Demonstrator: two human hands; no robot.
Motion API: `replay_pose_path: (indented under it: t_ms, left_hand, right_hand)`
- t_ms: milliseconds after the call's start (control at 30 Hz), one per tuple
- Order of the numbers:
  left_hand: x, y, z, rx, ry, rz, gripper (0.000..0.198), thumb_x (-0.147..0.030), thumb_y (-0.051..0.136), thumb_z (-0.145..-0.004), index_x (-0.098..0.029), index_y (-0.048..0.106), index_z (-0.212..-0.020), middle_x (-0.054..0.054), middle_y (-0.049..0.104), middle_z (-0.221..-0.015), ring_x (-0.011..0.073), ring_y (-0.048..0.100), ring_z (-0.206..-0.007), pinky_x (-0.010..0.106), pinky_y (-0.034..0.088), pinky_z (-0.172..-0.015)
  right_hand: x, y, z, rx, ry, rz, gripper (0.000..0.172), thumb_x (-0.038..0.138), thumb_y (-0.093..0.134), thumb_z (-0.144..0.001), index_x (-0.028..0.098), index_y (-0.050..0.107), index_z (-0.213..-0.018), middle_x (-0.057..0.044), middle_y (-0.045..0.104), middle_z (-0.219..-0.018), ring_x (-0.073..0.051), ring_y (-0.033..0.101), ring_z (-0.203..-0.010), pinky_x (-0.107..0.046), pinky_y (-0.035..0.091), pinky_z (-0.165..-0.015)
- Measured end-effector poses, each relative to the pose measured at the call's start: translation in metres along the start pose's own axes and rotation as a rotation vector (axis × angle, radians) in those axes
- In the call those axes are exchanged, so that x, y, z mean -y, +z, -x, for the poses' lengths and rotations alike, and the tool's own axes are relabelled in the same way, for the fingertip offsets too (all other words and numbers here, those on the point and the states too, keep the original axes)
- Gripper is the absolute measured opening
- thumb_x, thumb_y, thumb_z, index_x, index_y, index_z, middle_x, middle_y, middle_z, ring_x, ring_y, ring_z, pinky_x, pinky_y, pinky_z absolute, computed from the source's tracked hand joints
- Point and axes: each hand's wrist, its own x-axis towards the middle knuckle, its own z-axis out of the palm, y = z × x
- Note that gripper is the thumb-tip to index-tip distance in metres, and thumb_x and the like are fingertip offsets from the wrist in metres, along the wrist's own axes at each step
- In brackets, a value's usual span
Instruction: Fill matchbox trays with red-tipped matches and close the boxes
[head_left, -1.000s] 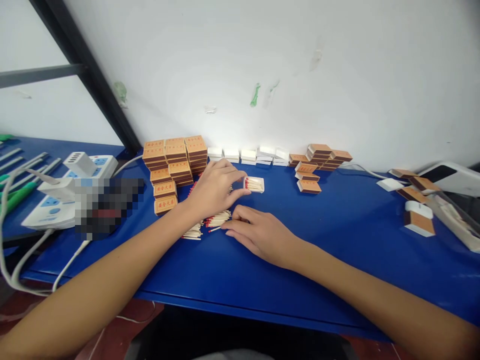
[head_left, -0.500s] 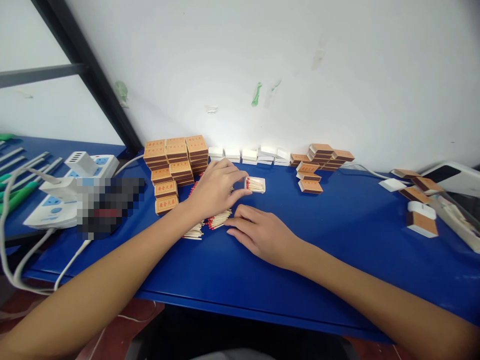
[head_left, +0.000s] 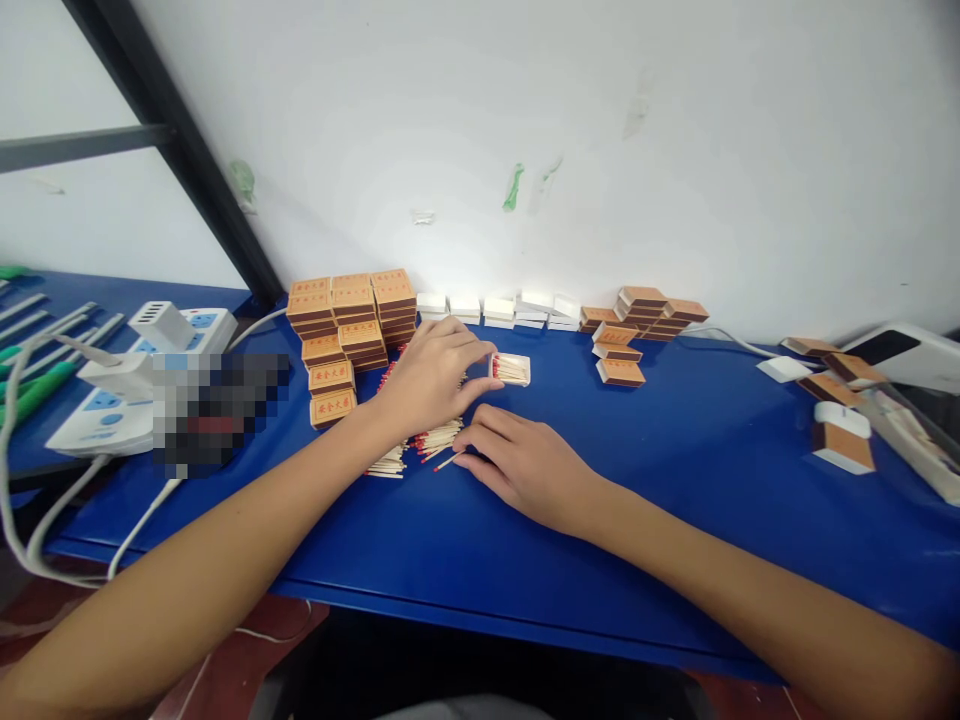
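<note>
My left hand [head_left: 439, 375] grips the left end of a small white matchbox tray [head_left: 517, 383] between thumb and forefinger. Red-headed matches [head_left: 510, 367] lie inside this tray. My right hand [head_left: 529, 465] is closed in a pinch on a single match [head_left: 446, 462], its red head pointing left and down. Just behind that match is a loose pile of matches [head_left: 442, 436] on the blue table. More matches [head_left: 388, 463] lie farther left, partly hidden under my left hand and forearm.
Stacked orange matchboxes [head_left: 332, 408] stand at left, beside a power strip [head_left: 112, 425] with cables. White trays [head_left: 499, 312] line the wall. Empty-looking box sleeves [head_left: 621, 373] are stacked right of centre. More sleeves [head_left: 847, 447] lie at far right, near a white device [head_left: 915, 355].
My right hand has drawn one match out of the pile, slightly toward me, and now pinches it. My left hand and the tray have stayed in place.
</note>
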Motion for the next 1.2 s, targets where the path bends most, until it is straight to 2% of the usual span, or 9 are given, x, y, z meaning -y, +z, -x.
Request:
replay_pose_path:
  t_ms: [133, 233, 433, 767, 933, 1033, 1133, 1200]
  left_hand:
    - [-0.001, -0.001, 0.0, 0.011, -0.001, -0.005, 0.03, -0.042, 0.069, -0.097, -0.019, 0.071, -0.117, 0.006, 0.076, -0.103, 0.0271, 0.06, -0.107, 0.042, 0.04, -0.093]
    - [-0.001, -0.001, -0.001, 0.014, -0.001, -0.004, 0.031, -0.041, 0.069, -0.097, -0.018, 0.071, -0.117, 0.006, 0.075, -0.103, 0.0272, 0.06, -0.108, 0.042, 0.04, -0.094]
    - [-0.001, -0.001, -0.001, 0.012, 0.002, -0.001, 0.029, -0.041, 0.069, -0.097, -0.019, 0.071, -0.117, 0.006, 0.076, -0.104, 0.0271, 0.06, -0.107, 0.042, 0.039, -0.094]
    - [0.0, 0.0, -0.001, 0.008, 0.012, -0.016, 0.031, -0.041, 0.07, -0.097, -0.018, 0.071, -0.116, 0.006, 0.075, -0.1, 0.0269, 0.06, -0.105, 0.041, 0.04, -0.093]
    - [-0.001, 0.0, -0.001, 0.002, 0.017, -0.014, 0.031, -0.041, 0.069, -0.097, -0.017, 0.071, -0.116, 0.007, 0.075, -0.101, 0.027, 0.06, -0.106, 0.041, 0.04, -0.093]
    - [-0.001, -0.001, 0.0, 0.003, 0.015, -0.016, 0.029, -0.039, 0.069, -0.098, -0.017, 0.071, -0.117, 0.007, 0.075, -0.101, 0.0268, 0.06, -0.106, 0.041, 0.04, -0.092]
    - [-0.001, -0.002, -0.001, 0.005, 0.022, -0.021, 0.028, -0.036, 0.069, -0.098, -0.016, 0.071, -0.117, 0.007, 0.075, -0.101, 0.0268, 0.06, -0.107, 0.041, 0.04, -0.092]
    - [-0.002, -0.002, 0.0, 0.01, 0.027, -0.014, 0.03, -0.038, 0.07, -0.097, -0.015, 0.072, -0.117, 0.008, 0.074, -0.1, 0.0269, 0.06, -0.107, 0.04, 0.04, -0.092]
  right_hand:
    - [0.0, 0.0, 0.0, 0.022, -0.014, 0.019, 0.025, 0.026, 0.047, -0.108, 0.022, 0.07, -0.116, -0.006, 0.063, -0.1, -0.016, 0.061, -0.085, -0.028, 0.052, -0.07]
    - [0.0, 0.0, 0.0, 0.042, -0.013, 0.015, 0.027, 0.025, 0.044, -0.109, 0.022, 0.071, -0.113, -0.006, 0.063, -0.1, -0.016, 0.061, -0.084, -0.029, 0.053, -0.071]
    - [0.0, 0.002, 0.0, 0.0, -0.004, -0.002, 0.022, 0.028, 0.051, -0.107, 0.018, 0.069, -0.113, -0.007, 0.064, -0.101, -0.019, 0.063, -0.089, -0.031, 0.054, -0.07]
    - [-0.001, 0.002, -0.004, 0.05, 0.053, -0.053, 0.012, 0.025, 0.058, -0.104, 0.018, 0.066, -0.1, -0.005, 0.066, -0.1, -0.017, 0.066, -0.088, -0.03, 0.053, -0.074]
    - [-0.001, -0.001, -0.003, 0.078, 0.087, -0.032, 0.008, 0.026, 0.061, -0.103, 0.02, 0.064, -0.098, -0.003, 0.065, -0.099, -0.017, 0.065, -0.083, -0.029, 0.049, -0.067]
    - [-0.008, -0.014, 0.0, 0.026, 0.107, -0.026, 0.01, 0.027, 0.056, -0.105, 0.021, 0.062, -0.099, -0.004, 0.066, -0.101, -0.016, 0.064, -0.079, -0.029, 0.048, -0.067]
    - [-0.024, -0.031, 0.005, -0.118, 0.173, 0.051, 0.016, 0.031, 0.052, -0.107, 0.019, 0.061, -0.102, -0.007, 0.064, -0.102, -0.018, 0.063, -0.082, -0.031, 0.048, -0.071]
    - [-0.038, -0.039, 0.008, -0.217, 0.258, 0.134, 0.015, 0.029, 0.052, -0.106, 0.019, 0.061, -0.102, -0.007, 0.063, -0.1, -0.019, 0.061, -0.08, -0.031, 0.045, -0.068]
